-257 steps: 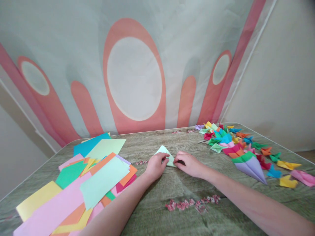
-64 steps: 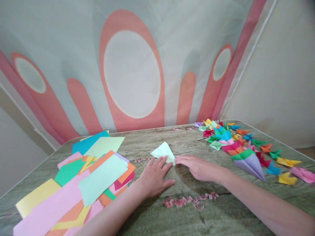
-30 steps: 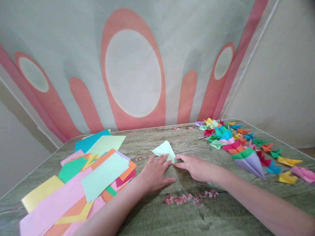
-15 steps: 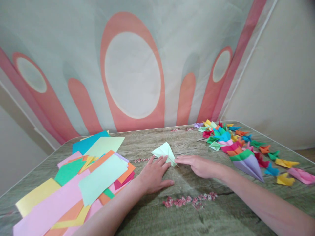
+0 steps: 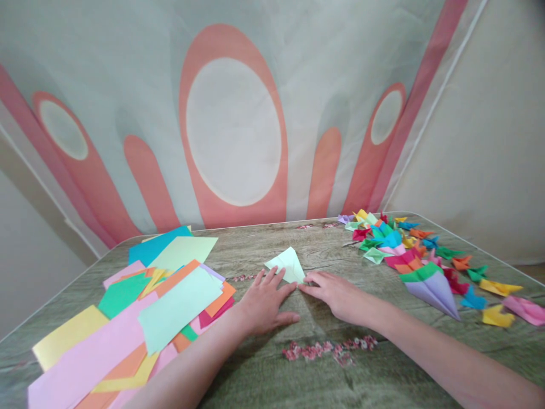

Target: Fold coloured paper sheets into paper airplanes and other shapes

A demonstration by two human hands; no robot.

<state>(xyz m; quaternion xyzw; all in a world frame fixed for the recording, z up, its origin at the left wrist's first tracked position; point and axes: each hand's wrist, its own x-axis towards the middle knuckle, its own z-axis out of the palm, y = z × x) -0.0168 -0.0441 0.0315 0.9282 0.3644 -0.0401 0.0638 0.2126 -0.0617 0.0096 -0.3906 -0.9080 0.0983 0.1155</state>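
Note:
A small pale green folded paper (image 5: 291, 264) lies on the table, with a crease across it and pointed corners. My left hand (image 5: 269, 301) rests palm down with spread fingers, its fingertips on the paper's near left edge. At the near right corner of the same paper is my right hand (image 5: 340, 295), its thumb and forefinger brought together around that corner. The remaining fingers of the right hand are curled and partly hidden.
Loose coloured paper sheets (image 5: 179, 307) are heaped on the left. Several small folded paper figures (image 5: 462, 262) spread along the right side, with a stack of nested paper shapes (image 5: 432, 291) among them. A printed cloth (image 5: 162, 74) hangs behind the wood-patterned table (image 5: 357, 380).
My right hand's stretched fingers have bent, and thumb and forefinger now meet at the paper's corner. My left fingers have slid slightly back, showing more of the paper. The view has shifted slightly.

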